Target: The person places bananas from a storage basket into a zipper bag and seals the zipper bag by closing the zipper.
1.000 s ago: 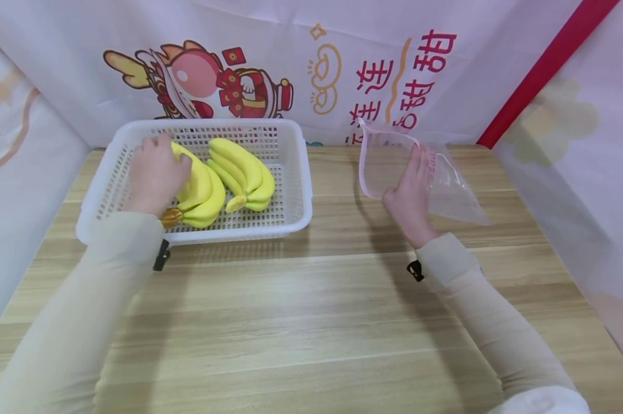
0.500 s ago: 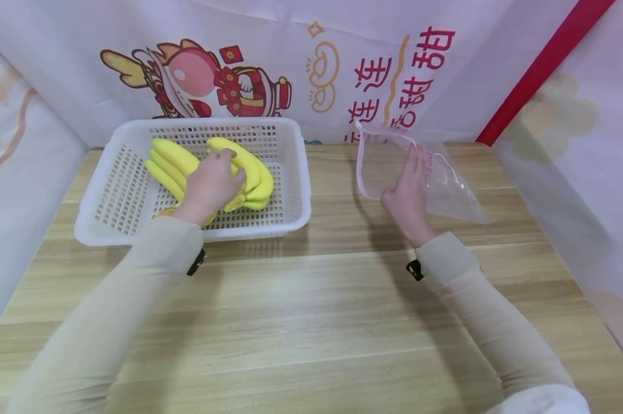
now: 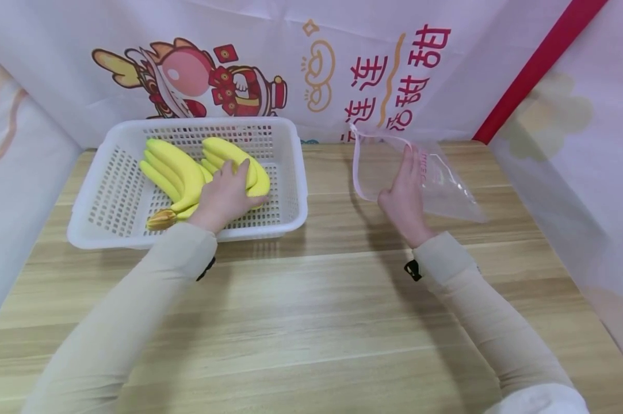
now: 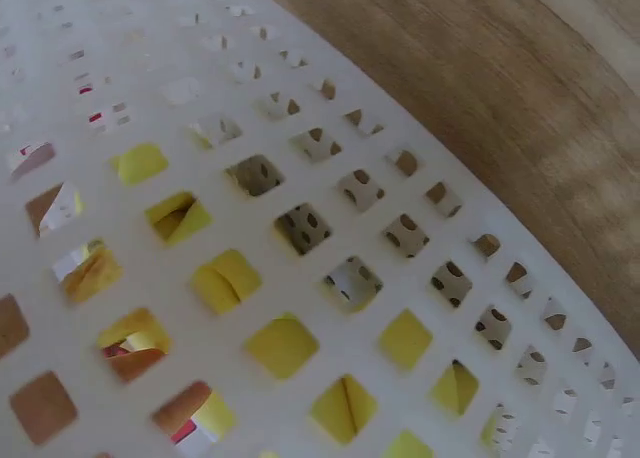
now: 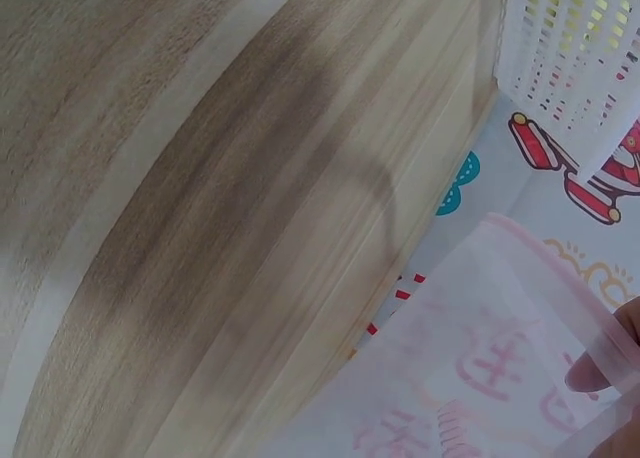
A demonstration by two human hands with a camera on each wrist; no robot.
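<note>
My left hand [image 3: 225,195] is inside the white basket, its fingers curled over the stem end of the right-hand bunch of bananas [image 3: 249,164]. The hand hides that stem. Beside it lies another bunch of bananas [image 3: 174,169], its brown stem toward the front wall. Through the basket wall [image 4: 340,163], the left wrist view shows patches of yellow but no hand. To the right, my right hand [image 3: 404,198] pinches the edge of a clear zip bag [image 3: 448,190] with a pink rim. The bag's mouth gapes toward the basket. Fingertips [image 5: 590,373] grip that rim in the right wrist view.
The perforated basket [image 3: 78,230] stands at the back left of the wooden table [image 3: 311,322]. Behind it hangs a printed white cloth [image 3: 270,34]. More cloth closes in the left and right sides, with a red stripe [image 3: 539,72] at the back right corner.
My left hand has moved right from the left bunch of bananas to the right one, lowering onto its stem end. My right hand stays at the zip bag.
</note>
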